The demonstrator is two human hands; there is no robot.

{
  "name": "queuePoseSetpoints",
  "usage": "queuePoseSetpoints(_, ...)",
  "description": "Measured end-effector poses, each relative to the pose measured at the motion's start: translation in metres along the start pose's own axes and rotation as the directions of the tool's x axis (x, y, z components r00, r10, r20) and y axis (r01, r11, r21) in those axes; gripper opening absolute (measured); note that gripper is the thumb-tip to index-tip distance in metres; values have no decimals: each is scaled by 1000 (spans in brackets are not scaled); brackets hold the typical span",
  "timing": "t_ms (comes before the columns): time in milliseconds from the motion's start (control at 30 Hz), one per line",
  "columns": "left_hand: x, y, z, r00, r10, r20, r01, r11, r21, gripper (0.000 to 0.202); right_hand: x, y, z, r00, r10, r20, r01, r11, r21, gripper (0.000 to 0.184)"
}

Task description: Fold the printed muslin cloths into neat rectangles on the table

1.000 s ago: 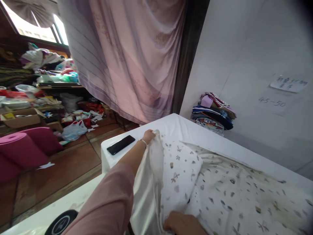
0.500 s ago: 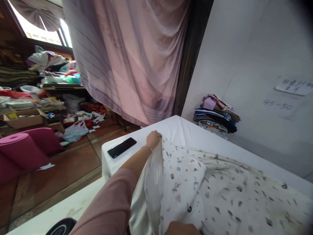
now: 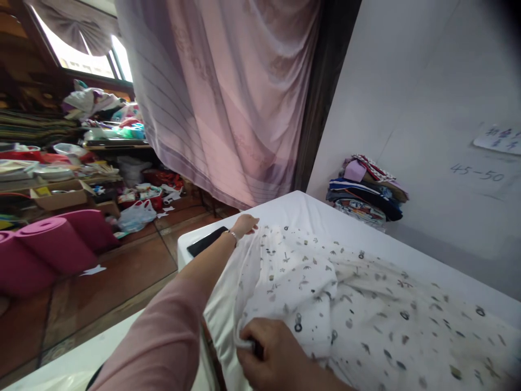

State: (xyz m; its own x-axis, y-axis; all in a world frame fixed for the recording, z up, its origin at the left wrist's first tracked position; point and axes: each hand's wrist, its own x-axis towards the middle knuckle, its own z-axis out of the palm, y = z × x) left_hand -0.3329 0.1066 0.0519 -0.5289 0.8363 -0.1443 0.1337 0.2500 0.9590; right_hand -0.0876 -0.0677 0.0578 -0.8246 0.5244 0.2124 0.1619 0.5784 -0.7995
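Observation:
A white cloth printed with small grey and green motifs [image 3: 301,282] is spread over the white-covered table. My left hand [image 3: 245,224] reaches to its far left corner, fingertips pinched at the edge. Closer to me, my right hand [image 3: 277,353] is closed round the near part of the same edge. Something dark shows inside that fist, and I cannot make out what it is. Between both hands the edge runs in loose folds. A black phone [image 3: 207,241] lies left of my left hand, partly covered by my forearm.
Folded clothes [image 3: 364,190] are stacked against the white wall at the table's far side. A pink curtain [image 3: 232,108] hangs beyond the table. Pink rolls [image 3: 61,241], a plastic bag [image 3: 138,216] and a cardboard box [image 3: 61,195] are on the left.
My left hand has shifted left with the cloth's edge. My right hand has come up into view, gripping the near edge. The view has turned slightly left.

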Motion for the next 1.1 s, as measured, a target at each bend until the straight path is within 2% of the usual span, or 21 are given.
queuePoseSetpoints(100, -33, -19, -4, 990, -101, 97, 85, 983, 164, 31, 0, 0, 1, 1000, -9, -23, 8, 1000, -28, 8)
queuePoseSetpoints(167, -56, -33, -1, 968, -159, 195, 103, 958, 269, 35, 3, -2, 2, 999, -24, -30, 23, 999, -34, 8)
queuePoseSetpoints(267, -86, -46, 8, 883, -235, 406, 72, 923, 377, 38, 6, -6, 5, 998, -58, -30, 56, 997, -62, 8)
queuePoseSetpoints(333, -100, -48, 13, 833, -277, 478, 107, 930, 353, 38, 7, -7, 8, 997, -69, -26, 67, 994, -88, 7)
queuePoseSetpoints(367, -105, -46, 14, 829, -290, 478, 147, 938, 315, 37, 6, -8, 9, 997, -71, -21, 69, 993, -98, 6)
queuePoseSetpoints(400, -107, -44, 14, 842, -289, 455, 182, 947, 264, 36, 5, -9, 10, 997, -74, -15, 72, 992, -103, 6)
queuePoseSetpoints(433, -109, -41, 13, 874, -264, 408, 195, 960, 202, 33, 4, -9, 10, 997, -77, -8, 76, 992, -102, 5)
queuePoseSetpoints(500, -108, -37, 6, 965, -138, 223, 114, 987, 116, 25, 3, -9, 11, 997, -81, -3, 80, 993, -89, 5)
queuePoseSetpoints(533, -106, -37, 2, 992, -62, 113, 45, 988, 146, 22, 3, -9, 11, 997, -79, -5, 78, 994, -80, 5)
queuePoseSetpoints(567, -105, -39, -3, 1000, 1, 26, -6, 976, 217, 22, 3, -8, 13, 998, -69, -7, 68, 995, -72, 6)
queuePoseSetpoints(633, -104, -46, -13, 997, 60, -54, -34, 920, 390, 25, 5, -5, 17, 1000, -29, 1, 29, 998, -59, 6)
queuePoseSetpoints(800, -116, -64, -21, 995, 86, -51, -33, 759, 650, 34, 4, 3, 33, 998, -9, 67, 12, 999, -42, 8)
queuePoseSetpoints(967, -130, -58, -14, 995, 94, 13, -69, 619, 782, 34, 1, 4, 36, 997, -20, 73, 26, 997, -79, 7)
queuePoseSetpoints(1100, -135, -50, -10, 994, 58, 90, -107, 591, 799, 34, 3, 5, 35, 998, -26, 59, 30, 997, -70, 7)
